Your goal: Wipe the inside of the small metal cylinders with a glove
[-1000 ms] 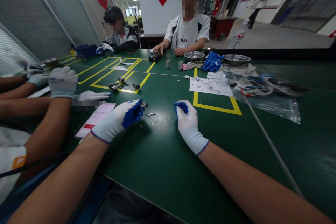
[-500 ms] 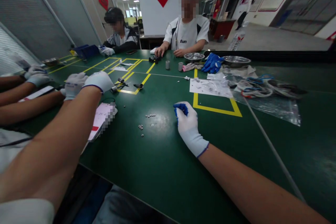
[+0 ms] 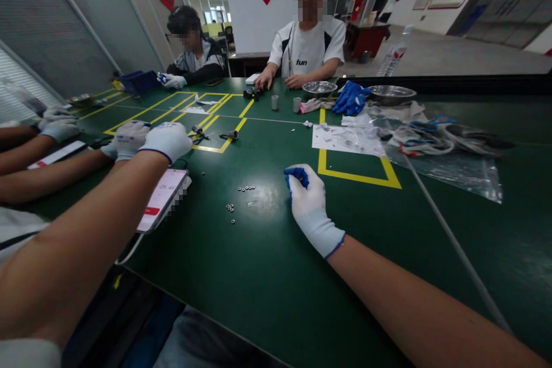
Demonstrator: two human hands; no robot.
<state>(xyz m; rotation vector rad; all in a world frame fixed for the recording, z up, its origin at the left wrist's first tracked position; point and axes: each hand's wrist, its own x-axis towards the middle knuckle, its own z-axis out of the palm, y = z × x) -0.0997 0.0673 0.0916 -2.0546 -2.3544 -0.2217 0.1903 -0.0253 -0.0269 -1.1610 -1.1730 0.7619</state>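
My left hand [image 3: 167, 142], in a white glove, reaches out over the table at left centre. Its fingers are hidden behind the back of the hand. Just beyond it lie a dark metal part [image 3: 198, 133] and a similar cylindrical part [image 3: 230, 135]. My right hand [image 3: 308, 192], gloved white with blue-coated fingers, rests above the table with fingers curled toward the thumb; anything inside cannot be made out. Between the hands, several small metal rings [image 3: 246, 188] form a row and a cluster [image 3: 230, 207], beside a tiny shiny piece [image 3: 251, 203].
A phone [image 3: 161, 198] lies under my left forearm. A co-worker's gloved hand [image 3: 130, 139] is close beside my left hand. White paper with small parts [image 3: 345, 141], a plastic bag [image 3: 466, 175], gloves [image 3: 350, 99] and metal bowls [image 3: 319, 88] lie farther right. Two grey cylinders [image 3: 275, 103] stand beyond.
My left hand has shifted slightly right and nearer, and more of the phone shows. The co-worker's hand beside it has also moved right. My right hand keeps its curled pose.
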